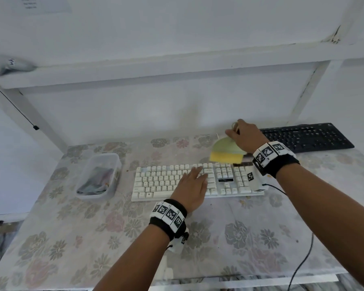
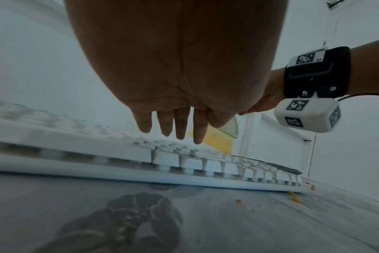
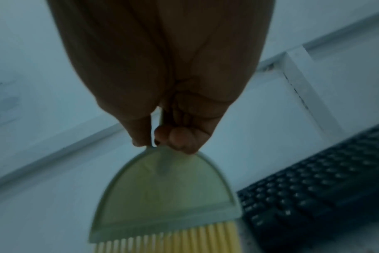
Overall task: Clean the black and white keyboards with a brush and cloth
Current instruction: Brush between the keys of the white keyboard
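Observation:
The white keyboard [image 1: 172, 181] [image 2: 141, 154] lies in the middle of the table. Over its centre-right keys my left hand [image 1: 194, 181] [image 2: 173, 126] stretches flat, fingers straight; whether they touch the keys is unclear. My right hand [image 1: 245, 136] [image 3: 169, 137] grips the thin handle of a small brush [image 1: 227, 151] [image 3: 162, 196] with a pale green head and yellow bristles [image 1: 226, 158] [image 2: 214, 142]. The bristles hang just above the keyboard's top right edge. The black keyboard [image 1: 307, 136] [image 3: 314, 188] sits at the back right, behind the right wrist.
A clear plastic tub [image 1: 99, 176] holding a grey cloth [image 1: 97, 181] stands left of the white keyboard. Orange crumbs [image 2: 294, 196] lie on the floral tablecloth [image 1: 219, 238] by the keyboard's front right corner. A white shelf frame [image 1: 135, 74] backs the table.

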